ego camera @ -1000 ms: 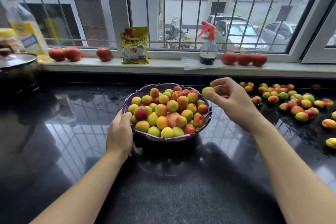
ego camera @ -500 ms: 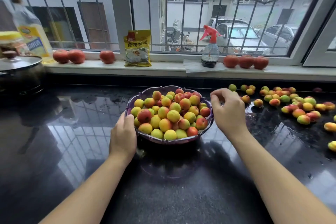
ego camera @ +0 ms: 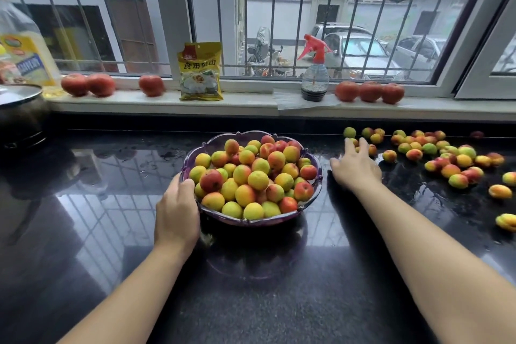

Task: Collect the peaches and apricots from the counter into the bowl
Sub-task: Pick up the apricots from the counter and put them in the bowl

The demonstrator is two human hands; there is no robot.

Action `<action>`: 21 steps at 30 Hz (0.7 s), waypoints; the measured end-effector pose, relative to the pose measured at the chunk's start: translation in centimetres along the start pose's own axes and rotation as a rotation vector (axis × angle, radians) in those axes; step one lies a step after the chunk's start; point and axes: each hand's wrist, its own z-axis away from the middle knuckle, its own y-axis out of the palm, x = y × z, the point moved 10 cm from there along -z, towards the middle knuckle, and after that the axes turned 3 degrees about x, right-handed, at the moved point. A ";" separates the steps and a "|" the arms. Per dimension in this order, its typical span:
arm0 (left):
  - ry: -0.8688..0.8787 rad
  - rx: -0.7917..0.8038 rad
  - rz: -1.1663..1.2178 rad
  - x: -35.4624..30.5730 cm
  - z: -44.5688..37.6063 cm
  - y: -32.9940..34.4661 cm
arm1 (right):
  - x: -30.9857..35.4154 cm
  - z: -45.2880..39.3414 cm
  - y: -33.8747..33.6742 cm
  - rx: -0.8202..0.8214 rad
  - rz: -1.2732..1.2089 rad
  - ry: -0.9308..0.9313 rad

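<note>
Head camera looks down on my two bare arms over the glossy black stone counter [ego camera: 83, 232]. My left hand [ego camera: 176, 211] cups the near-left wall of the scalloped purple glass bowl [ego camera: 251, 222], fingers curled round its rim, thumb at the edge. That bowl sits in the middle of the counter, heaped above its rim with small round yellow, orange and red peaches and apricots [ego camera: 252, 176]; I can see at least forty, though those underneath are hidden, so I cannot give a true count.

My right hand [ego camera: 354, 166] lies just right of the bowl, palm down, fingers straight and spread toward the loose fruit, pinching nothing. Its fingertips [ego camera: 363, 144] reach among the nearest pieces; I cannot tell whether they touch any. A single green apricot [ego camera: 349, 132] sits just beyond them. The scattered fruit on the counter [ego camera: 446, 159] runs from there to the right edge, roughly thirty-five pieces, some overlapping.

On the pale windowsill [ego camera: 251, 105] I count six large red tomato-like fruits: two together at left [ego camera: 88, 84], one alone [ego camera: 151, 85], three in a row at right [ego camera: 370, 91]. Between them stand one yellow printed packet [ego camera: 200, 71] and one clear spray bottle with a red trigger [ego camera: 315, 75]. At far left are one yellow-labelled oil bottle [ego camera: 25, 58] and one dark pot with a lid [ego camera: 19, 112]
</note>
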 end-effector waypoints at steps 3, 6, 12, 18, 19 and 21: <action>-0.002 -0.006 0.015 -0.1 0.0 0.0 | -0.6 -0.8 -0.2 -0.022 0.044 0.047; -0.008 -0.003 0.026 0.0 0.0 0.0 | 0.3 -0.1 -0.3 -0.116 0.043 0.028; -0.015 -0.002 0.031 0.3 -0.1 0.0 | -1.1 1.7 -2.0 -0.331 -0.099 0.031; -0.018 -0.005 0.017 0.1 0.0 -0.1 | -1.6 0.4 -0.3 -0.165 -0.069 -0.005; -0.019 -0.006 0.016 0.1 0.0 -0.2 | -0.6 0.4 -0.3 -0.171 -0.126 -0.080; -0.021 -0.005 0.023 0.2 0.0 -0.2 | 1.9 0.6 0.0 -0.145 -0.154 -0.252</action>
